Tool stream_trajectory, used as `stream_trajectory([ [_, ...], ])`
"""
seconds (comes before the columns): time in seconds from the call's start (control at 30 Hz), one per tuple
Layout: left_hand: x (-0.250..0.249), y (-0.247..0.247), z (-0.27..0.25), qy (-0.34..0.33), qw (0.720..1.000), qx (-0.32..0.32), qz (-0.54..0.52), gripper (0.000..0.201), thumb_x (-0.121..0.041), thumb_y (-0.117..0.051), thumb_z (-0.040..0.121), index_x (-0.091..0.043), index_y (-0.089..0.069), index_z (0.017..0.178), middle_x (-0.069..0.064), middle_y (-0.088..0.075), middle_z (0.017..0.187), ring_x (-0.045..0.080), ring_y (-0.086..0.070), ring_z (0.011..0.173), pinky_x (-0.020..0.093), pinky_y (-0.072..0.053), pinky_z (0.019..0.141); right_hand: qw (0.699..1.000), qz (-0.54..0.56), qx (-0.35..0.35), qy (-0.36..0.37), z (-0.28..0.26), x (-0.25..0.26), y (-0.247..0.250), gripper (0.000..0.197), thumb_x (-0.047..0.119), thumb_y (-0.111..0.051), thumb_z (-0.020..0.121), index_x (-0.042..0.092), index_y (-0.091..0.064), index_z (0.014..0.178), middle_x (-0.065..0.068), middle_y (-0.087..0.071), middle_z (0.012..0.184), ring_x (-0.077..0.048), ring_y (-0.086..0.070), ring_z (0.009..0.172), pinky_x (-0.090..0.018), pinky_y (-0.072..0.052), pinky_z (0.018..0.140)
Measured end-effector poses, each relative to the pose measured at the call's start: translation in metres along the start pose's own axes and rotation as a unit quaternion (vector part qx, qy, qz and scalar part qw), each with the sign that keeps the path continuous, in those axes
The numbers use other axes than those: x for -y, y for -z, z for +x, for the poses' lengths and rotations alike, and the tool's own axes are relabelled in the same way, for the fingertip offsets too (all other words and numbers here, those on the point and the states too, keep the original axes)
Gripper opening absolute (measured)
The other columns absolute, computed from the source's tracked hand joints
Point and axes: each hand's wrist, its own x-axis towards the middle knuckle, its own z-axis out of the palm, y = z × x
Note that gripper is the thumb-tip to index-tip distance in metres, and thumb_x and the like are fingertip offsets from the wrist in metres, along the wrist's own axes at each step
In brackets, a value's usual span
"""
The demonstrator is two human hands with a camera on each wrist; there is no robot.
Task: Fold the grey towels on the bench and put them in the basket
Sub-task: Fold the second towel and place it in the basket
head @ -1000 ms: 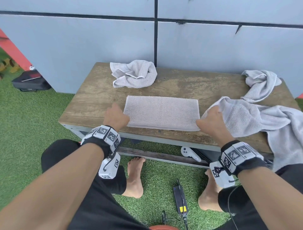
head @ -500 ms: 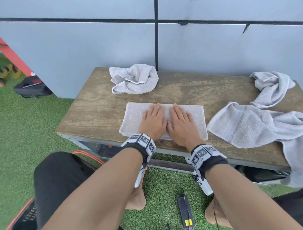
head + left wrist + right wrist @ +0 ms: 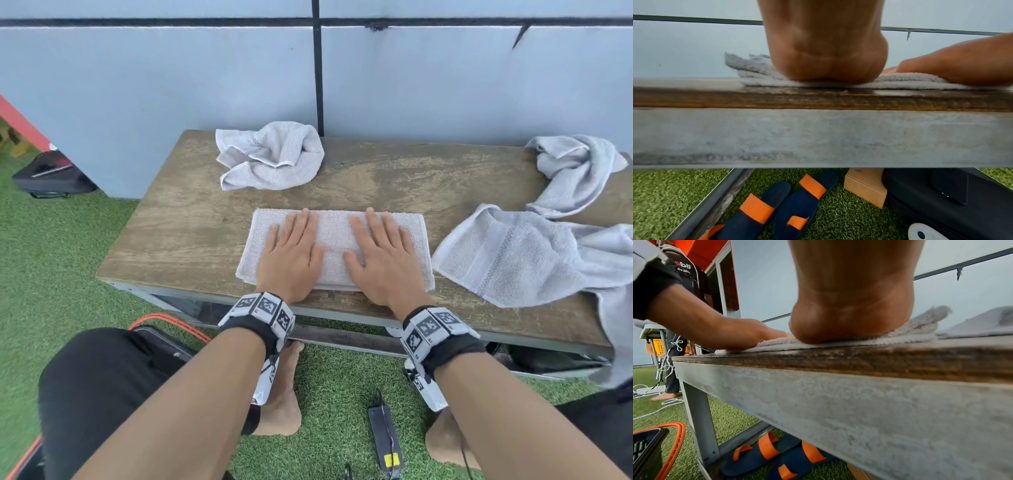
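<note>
At six o'clock on the bench, close to its front edge, the folded towel lies flat under both my palms. My left hand and right hand rest side by side on it with fingers straight and spread, gripping nothing.

To do this pressing well, I judge I should keep my palms flat and sweep outward toward nine and three o'clock, so the layers bed down without the top one sliding off the lower ones. The near edge sits close to the bench lip, so I'd avoid dragging toward myself.

Three more grey towels wait: a crumpled towel at eleven o'clock, a twisted towel at two o'clock and a draped towel at three o'clock, running off the bench's right end.

From overhead I see only the towel's outline. My wrist views show what that hides: stacked layers at the towel's edge and the heels of my hands sunk into the pile. The right wrist view alone shows the basket, orange-rimmed, on the grass at the bench's left end. Sandals lie under the bench.
</note>
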Motion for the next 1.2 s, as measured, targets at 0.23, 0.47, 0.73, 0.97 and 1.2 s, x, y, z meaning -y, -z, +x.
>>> stream_trajectory([
  [0.23, 0.018, 0.008, -0.010, 0.039, 0.999, -0.002, -0.014, 0.061, -0.044, -0.016, 0.106, -0.023, 0.002, 0.161, -0.007, 0.005, 0.168, 0.010, 0.010, 0.154, 0.038, 0.007, 0.125, 0.999, -0.028, -0.003, -0.033, -0.007, -0.014, 0.006, 0.082, 0.074, -0.009, 0.093, 0.028, -0.002, 0.161, -0.002, 0.006, 0.169, -0.022, 0.007, 0.155, -0.048, -0.001, 0.125],
  [0.47, 0.026, 0.010, -0.015, 0.066, 0.998, -0.012, -0.003, 0.064, -0.047, -0.015, 0.105, -0.021, 0.000, 0.161, -0.003, 0.004, 0.168, 0.014, 0.007, 0.155, 0.039, 0.005, 0.126, 0.997, -0.004, -0.010, -0.079, -0.015, -0.030, 0.007, 0.088, 0.073, -0.013, 0.094, 0.017, 0.001, 0.161, -0.003, 0.005, 0.169, -0.019, 0.007, 0.155, -0.049, -0.002, 0.125],
  [0.73, 0.023, 0.011, -0.019, 0.100, 0.994, -0.024, 0.024, 0.063, -0.043, -0.016, 0.106, -0.016, -0.002, 0.161, -0.001, 0.003, 0.169, 0.014, 0.007, 0.155, 0.043, 0.007, 0.125, 0.995, -0.020, 0.018, -0.096, -0.016, -0.024, 0.015, 0.087, 0.067, -0.011, 0.097, 0.011, 0.005, 0.160, -0.006, 0.010, 0.169, -0.019, 0.013, 0.155, -0.051, 0.009, 0.124],
  [0.97, -0.040, 0.005, 0.000, -0.094, 0.995, 0.030, -0.017, 0.058, -0.031, -0.014, 0.106, -0.015, -0.003, 0.161, -0.001, 0.003, 0.169, 0.011, 0.008, 0.154, 0.039, 0.003, 0.126, 0.998, -0.011, 0.040, 0.047, 0.000, 0.019, 0.009, 0.062, 0.038, -0.016, 0.106, 0.015, 0.002, 0.161, -0.001, 0.011, 0.169, -0.015, 0.013, 0.154, -0.046, 0.003, 0.126],
  [1.2, -0.014, -0.005, 0.003, -0.069, 0.997, -0.001, 0.018, 0.060, -0.048, -0.019, 0.105, -0.027, -0.008, 0.161, -0.007, -0.003, 0.168, 0.013, 0.001, 0.155, 0.041, -0.002, 0.126, 1.000, -0.007, 0.015, 0.024, -0.003, -0.004, 0.005, 0.067, 0.058, -0.014, 0.101, 0.031, -0.004, 0.161, 0.006, 0.004, 0.169, -0.015, 0.006, 0.155, -0.045, 0.000, 0.126],
])
